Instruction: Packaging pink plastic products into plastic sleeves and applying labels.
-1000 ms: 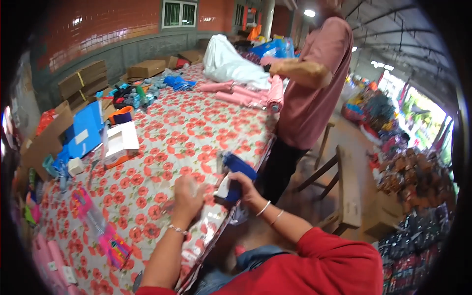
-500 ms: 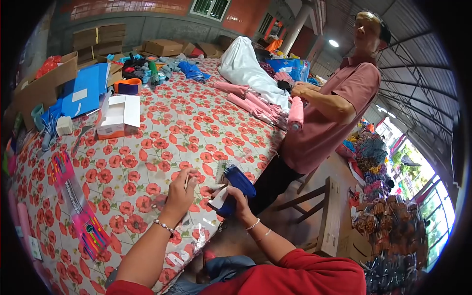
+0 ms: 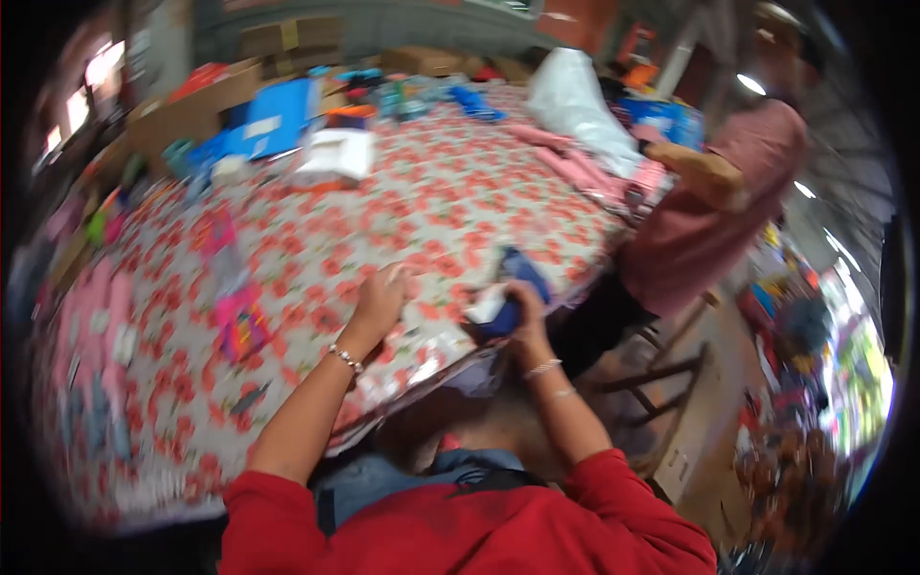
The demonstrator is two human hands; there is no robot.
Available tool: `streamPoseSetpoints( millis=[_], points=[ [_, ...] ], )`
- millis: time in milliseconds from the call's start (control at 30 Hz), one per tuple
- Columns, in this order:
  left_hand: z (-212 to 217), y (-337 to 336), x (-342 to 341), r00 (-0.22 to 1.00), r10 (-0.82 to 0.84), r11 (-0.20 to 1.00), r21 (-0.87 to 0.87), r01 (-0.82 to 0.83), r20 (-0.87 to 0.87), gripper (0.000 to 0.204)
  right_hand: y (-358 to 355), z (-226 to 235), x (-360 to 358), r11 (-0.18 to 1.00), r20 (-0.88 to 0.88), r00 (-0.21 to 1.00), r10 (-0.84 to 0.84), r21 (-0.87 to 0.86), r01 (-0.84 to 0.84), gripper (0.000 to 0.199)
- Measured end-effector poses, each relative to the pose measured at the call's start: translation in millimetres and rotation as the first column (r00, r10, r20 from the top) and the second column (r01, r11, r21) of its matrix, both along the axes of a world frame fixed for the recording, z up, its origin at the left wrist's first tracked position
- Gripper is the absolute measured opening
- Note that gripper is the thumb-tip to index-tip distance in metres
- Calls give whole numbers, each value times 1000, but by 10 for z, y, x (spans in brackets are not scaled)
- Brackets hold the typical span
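My right hand (image 3: 527,311) is closed around a dark blue handheld object (image 3: 525,275) with a white part (image 3: 486,305); motion blur hides its exact kind. It is above the table's near edge. To its left, my left hand (image 3: 381,302) hovers over the flowered tablecloth (image 3: 316,225), fingers curled together. Whatever is in those fingers, if anything, is too blurred to make out. Farther left on the cloth lies a clear and bright pink package (image 3: 240,321). An open white box (image 3: 335,156) stands beyond it, toward the back.
Pink rolled bundles (image 3: 96,311) lie at the left edge. Cardboard boxes (image 3: 196,113), a blue folder (image 3: 276,123) and a white sack (image 3: 580,105) line the back. A person in a pink shirt (image 3: 704,206) stands at the right, near a wooden bench (image 3: 685,412).
The view has swung left, so the scene sits farther right and the picture is more blurred. My right hand still holds the blue object; my left fingers stay curled.
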State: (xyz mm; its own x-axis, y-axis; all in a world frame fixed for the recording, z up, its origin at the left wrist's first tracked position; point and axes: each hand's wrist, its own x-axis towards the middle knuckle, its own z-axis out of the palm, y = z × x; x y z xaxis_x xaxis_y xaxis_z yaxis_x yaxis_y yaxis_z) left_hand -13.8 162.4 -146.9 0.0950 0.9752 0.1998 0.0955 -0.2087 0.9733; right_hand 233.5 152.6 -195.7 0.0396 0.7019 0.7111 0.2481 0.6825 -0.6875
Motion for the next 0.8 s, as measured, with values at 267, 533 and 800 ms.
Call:
streamPoseSetpoints(
  millis=[267,533,800],
  points=[
    [513,-480,-2066,575,649,752,305,-585,-498,26,-1261,711,71,556,-696,672,251,-465,-689,27],
    [523,13,-2153,528,395,800,-1,-600,-752,64,-1521,949,-309,523,-763,629,149,-479,-705,38],
    [380,326,-1916,151,556,582,253,-773,-817,67,-1725,801,-200,519,-711,690,135,-542,-661,33]
  ],
)
